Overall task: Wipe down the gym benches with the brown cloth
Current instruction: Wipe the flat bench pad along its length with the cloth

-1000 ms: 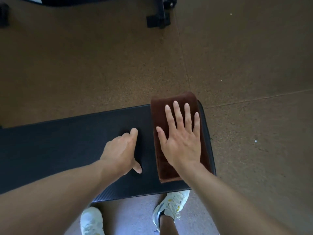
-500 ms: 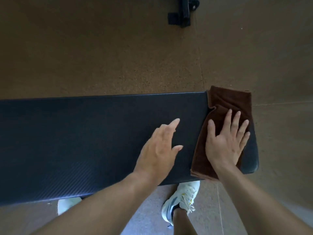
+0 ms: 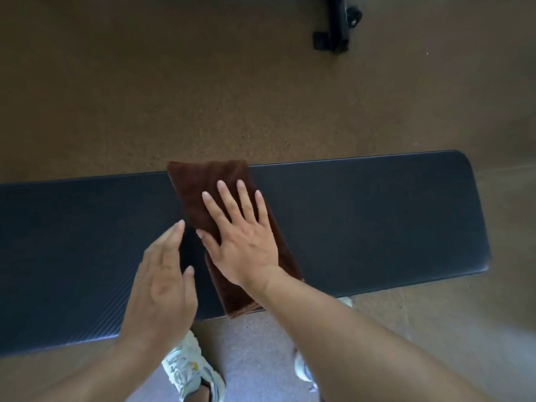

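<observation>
Head view: folded brown terry cloth [image 3: 203, 192] across black padded desk [image 3: 377, 216], pressed flat under spread right hand [image 3: 243, 242]; left hand [image 3: 162, 288] just beside, fingers straight, holding nothing.

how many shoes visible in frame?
2. One white shoe sits on the floor below the bench pad, between the forearms. The other is mostly hidden behind the right forearm; only slivers show.

floor: brown speckled cork-looking floor [image 3: 145, 91], faint seam lines
back there: black metal equipment foot [image 3: 336, 27], up top
</observation>
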Demonstrator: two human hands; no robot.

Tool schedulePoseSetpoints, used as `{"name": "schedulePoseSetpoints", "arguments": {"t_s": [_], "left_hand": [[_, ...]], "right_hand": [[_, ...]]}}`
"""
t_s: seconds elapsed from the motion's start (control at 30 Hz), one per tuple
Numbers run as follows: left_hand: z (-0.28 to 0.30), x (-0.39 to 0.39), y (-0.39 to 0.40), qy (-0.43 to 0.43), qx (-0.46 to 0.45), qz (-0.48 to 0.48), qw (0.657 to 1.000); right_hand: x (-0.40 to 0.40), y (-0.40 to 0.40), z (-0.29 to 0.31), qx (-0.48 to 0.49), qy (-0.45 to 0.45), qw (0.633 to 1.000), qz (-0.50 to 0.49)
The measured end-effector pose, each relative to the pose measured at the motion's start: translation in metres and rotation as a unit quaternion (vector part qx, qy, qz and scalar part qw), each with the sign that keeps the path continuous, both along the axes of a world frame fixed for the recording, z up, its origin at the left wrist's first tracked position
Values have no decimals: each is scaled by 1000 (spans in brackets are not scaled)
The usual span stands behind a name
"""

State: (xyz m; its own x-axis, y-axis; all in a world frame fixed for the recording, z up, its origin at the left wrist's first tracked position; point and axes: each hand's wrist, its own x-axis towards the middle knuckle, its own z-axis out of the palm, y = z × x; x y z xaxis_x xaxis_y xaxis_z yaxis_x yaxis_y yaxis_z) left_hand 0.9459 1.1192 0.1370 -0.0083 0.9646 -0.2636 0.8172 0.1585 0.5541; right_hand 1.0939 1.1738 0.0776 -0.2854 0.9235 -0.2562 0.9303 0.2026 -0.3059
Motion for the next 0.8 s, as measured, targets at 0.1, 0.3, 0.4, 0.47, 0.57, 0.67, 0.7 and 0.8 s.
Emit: {"name": "schedulePoseSetpoints", "arguments": {"t_s": [0.1,0.3,0.4,0.47,0.57,0.67,0.7,0.8], "left_hand": [[-1,39,15,-5,-25,-52,998],[-4,163,59,161,-76,-141,974],[-6,218,83,210,-135,-153,956],[-10,252,91,199,-191,-211,938],[-18,289,94,195,-279,-254,905],[-21,299,94,213,-311,-232,896],[-20,300,94,214,-316,-230,895],[-19,301,95,215,-320,-234,893]], "right_hand": [[37,25,-4,28,12,998,57],[171,63,-5,49,-3,998,-39],[270,71,-4,53,-34,995,-82],[340,69,-4,50,-56,992,-100],[422,50,-3,53,-62,987,-141],[454,18,-7,59,-32,983,-172],[458,6,-8,62,-19,980,-186],[460,-27,-8,59,4,969,-241]]}}
